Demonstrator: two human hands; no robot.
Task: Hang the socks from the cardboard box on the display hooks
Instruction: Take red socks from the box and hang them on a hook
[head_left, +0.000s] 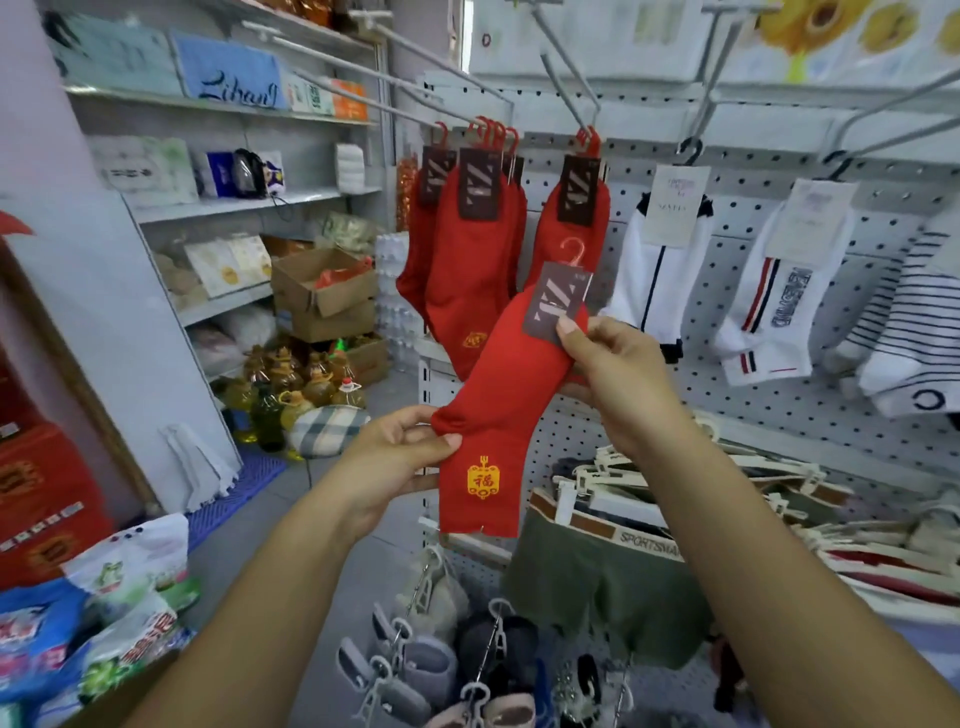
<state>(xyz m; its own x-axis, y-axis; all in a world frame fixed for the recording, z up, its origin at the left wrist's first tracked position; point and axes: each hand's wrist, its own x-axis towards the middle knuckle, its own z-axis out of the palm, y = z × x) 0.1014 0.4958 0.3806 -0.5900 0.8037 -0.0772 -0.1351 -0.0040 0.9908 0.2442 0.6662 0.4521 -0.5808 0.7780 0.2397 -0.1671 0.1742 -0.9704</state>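
Observation:
I hold a red sock pair (498, 384) with a dark card label and a small red plastic hook at its top. My right hand (608, 364) pinches the label end, thumb on the card. My left hand (400, 447) grips the heel of the sock, just above its yellow emblem. Right behind the held pair, more red socks (467, 270) hang from a metal display hook (363, 98), and another red pair (576, 218) hangs from the neighbouring hook (566, 73). The cardboard box the socks come from is not in view.
White and striped socks (779, 291) hang on the pegboard (779, 415) to the right. Underwear on hangers (613, 561) juts out below my hands. Shelves (234, 202) with goods, open boxes (322, 291) and oil bottles (301, 384) stand at left; detergent bags (104, 613) lie at bottom left.

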